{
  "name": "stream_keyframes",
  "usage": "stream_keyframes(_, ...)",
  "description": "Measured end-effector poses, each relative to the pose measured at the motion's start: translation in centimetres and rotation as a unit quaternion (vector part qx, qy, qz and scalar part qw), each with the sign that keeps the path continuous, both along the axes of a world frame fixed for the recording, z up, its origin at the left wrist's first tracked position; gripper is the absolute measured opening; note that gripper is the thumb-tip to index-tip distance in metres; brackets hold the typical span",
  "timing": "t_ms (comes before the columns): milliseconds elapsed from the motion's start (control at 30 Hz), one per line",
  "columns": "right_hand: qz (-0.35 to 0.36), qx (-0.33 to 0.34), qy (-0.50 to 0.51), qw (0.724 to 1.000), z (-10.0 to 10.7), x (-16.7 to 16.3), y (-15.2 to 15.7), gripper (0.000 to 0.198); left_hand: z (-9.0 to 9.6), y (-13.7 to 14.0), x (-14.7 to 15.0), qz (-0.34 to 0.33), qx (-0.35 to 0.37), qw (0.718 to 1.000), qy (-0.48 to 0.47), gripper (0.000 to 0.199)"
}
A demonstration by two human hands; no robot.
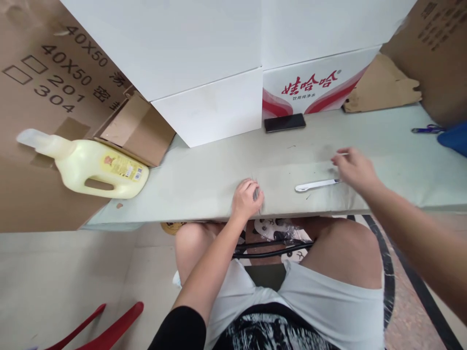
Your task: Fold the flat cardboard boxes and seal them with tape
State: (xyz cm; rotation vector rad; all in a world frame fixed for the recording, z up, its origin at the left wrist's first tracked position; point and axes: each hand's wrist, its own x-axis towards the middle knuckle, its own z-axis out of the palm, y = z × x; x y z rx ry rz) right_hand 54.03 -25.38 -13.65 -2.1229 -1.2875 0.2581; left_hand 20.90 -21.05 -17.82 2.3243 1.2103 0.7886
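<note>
At the near edge of the table, my left hand is closed round a small grey object. Thin hair-like strands stick out around its fingers, but the kind of thing is mostly hidden. Farther right, my right hand hovers above the tabletop with its fingers curled and the fingertips close together. Whether a tiny thing is pinched there is too small to make out. Just below and left of that hand lies a slim white-handled knife, its thin tip pointing right. A few dark specks and short strands are scattered nearby.
White cartons stand along the back of the table, with a black phone before them. A pale yellow bottle and a small cardboard box are left. Purple-handled scissors and a blue item lie right.
</note>
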Motion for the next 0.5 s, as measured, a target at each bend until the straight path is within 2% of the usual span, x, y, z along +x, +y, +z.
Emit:
stream_keyframes(67,0.043,-0.016,0.001,0.999,-0.7,-4.2,-0.2,0.03,0.0,0.1,-0.1,0.006,-0.007,1.0,-0.007,0.013)
stream_keyframes(133,0.117,-0.016,-0.001,0.993,-1.3,-9.2,-0.1,0.033,0.1,0.2,-0.5,0.015,-0.012,1.0,-0.013,0.017)
stream_keyframes(200,0.222,-0.007,-0.034,0.974,-2.0,-14.1,0.0,0.039,0.3,0.5,-1.5,0.023,-0.014,1.0,-0.015,0.022)
stream_keyframes(267,0.278,0.001,-0.039,0.96,-2.8,-17.9,-0.1,0.038,0.8,1.2,-3.2,0.032,-0.012,0.999,-0.009,0.027)
stream_keyframes(367,0.309,0.005,-0.093,0.946,-3.7,-20.7,-0.6,0.037,2.2,3.2,-7.0,0.065,0.0,0.998,0.019,0.032)
stream_keyframes(500,0.299,0.007,-0.179,0.937,-4.2,-20.8,-0.9,0.037,6.0,8.0,-13.4,0.132,0.029,0.986,0.097,0.035)
